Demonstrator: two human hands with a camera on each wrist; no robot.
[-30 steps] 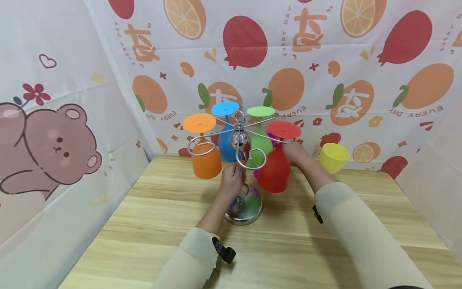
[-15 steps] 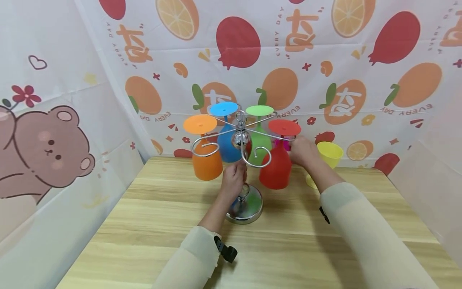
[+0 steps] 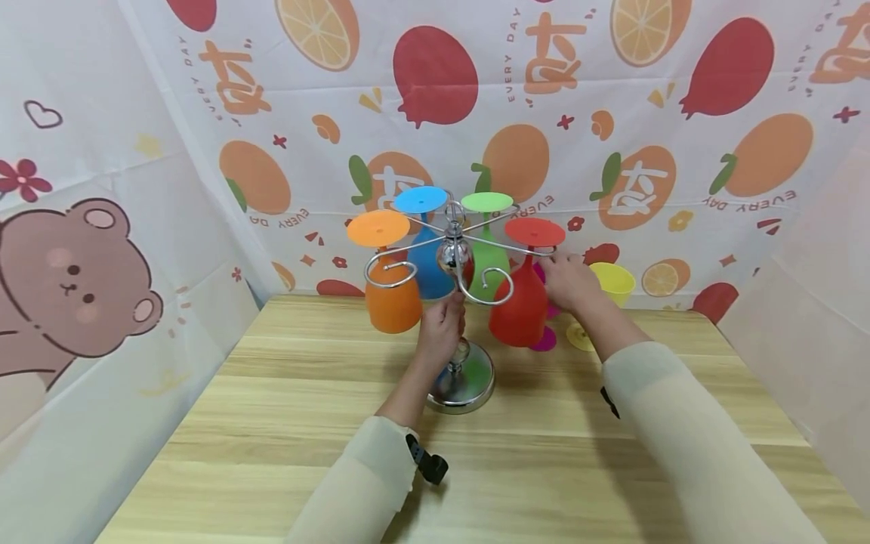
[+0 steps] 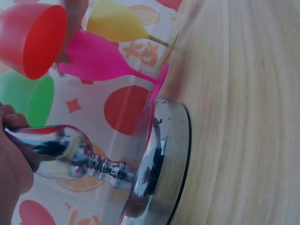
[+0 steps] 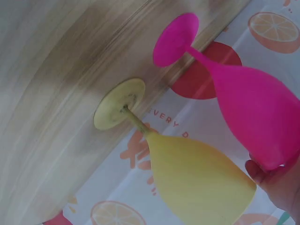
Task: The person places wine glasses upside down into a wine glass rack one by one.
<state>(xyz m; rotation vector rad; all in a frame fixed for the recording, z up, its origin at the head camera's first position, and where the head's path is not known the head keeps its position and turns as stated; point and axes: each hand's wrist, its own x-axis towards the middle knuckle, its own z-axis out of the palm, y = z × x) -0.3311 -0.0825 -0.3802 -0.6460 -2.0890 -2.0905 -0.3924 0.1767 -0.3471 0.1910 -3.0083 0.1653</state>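
My left hand (image 3: 440, 329) grips the post of a chrome goblet rack (image 3: 473, 381), below its round silver ball. Four-way wire arms carry upside-down goblets: orange (image 3: 394, 306), blue (image 3: 430, 264), green (image 3: 491, 261) and red (image 3: 518, 310). Behind the red one, my right hand (image 3: 572, 283) holds a pink goblet (image 5: 255, 108) by its rim, fingers pinching the edge in the right wrist view. The pink goblet is upright, its foot at the tabletop. Its bowl is mostly hidden in the head view. One front wire hook (image 3: 499, 300) carries no goblet.
An upright yellow goblet (image 5: 197, 173) stands close beside the pink one, partly behind my right forearm in the head view. The wooden table (image 3: 285, 423) meets a fruit-print cloth (image 3: 313, 174) at the back and a bear-print cloth (image 3: 75, 279) at the left.
My right hand has brought the pink goblet out from behind the red one, to the right, and its foot now shows at the tabletop. The left hand keeps its grip on the post.
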